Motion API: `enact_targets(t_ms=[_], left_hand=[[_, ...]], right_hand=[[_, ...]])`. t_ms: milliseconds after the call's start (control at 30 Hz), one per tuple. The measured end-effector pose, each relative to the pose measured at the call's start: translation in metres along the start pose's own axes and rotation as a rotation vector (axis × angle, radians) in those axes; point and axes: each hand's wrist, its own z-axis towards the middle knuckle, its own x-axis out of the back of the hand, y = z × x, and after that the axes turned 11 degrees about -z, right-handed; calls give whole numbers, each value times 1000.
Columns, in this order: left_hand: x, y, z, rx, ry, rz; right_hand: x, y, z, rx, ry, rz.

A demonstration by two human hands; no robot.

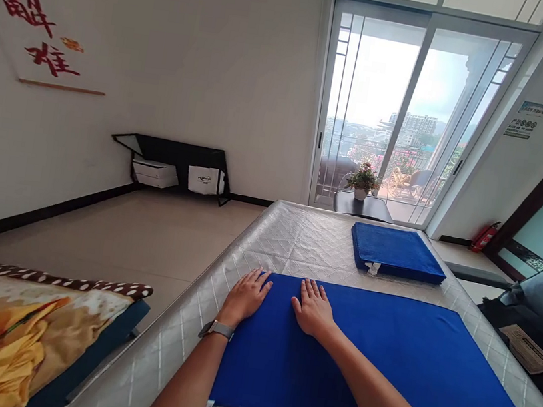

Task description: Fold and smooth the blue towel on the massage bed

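Note:
A large blue towel lies spread flat across the silver quilted table. My left hand rests palm down on the towel's far left corner, fingers stretched out; a watch sits on that wrist. My right hand lies flat just beside it on the towel's far edge, fingers together and extended. Neither hand holds anything. Farther back on the table sits a folded blue towel with a white label at its front edge.
A patterned yellow and brown cushion lies at the lower left. A potted plant stands on a small dark table before the glass balcony doors. A black shelf with white boxes stands against the far wall. A fire extinguisher stands at the right.

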Motion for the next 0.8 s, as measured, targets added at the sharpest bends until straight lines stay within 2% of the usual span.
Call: enact_targets(t_ms=[333,667,800], left_hand=[[0,-2,1,0,-28,31],[1,-4,2,8,-29,4],[-1,-7,3,5,-30,10]], right_hand=[[16,130,-63,-179,4,-109],[27,303,-154,-430,17,-201],[27,354,-178,-508,46,-219]])
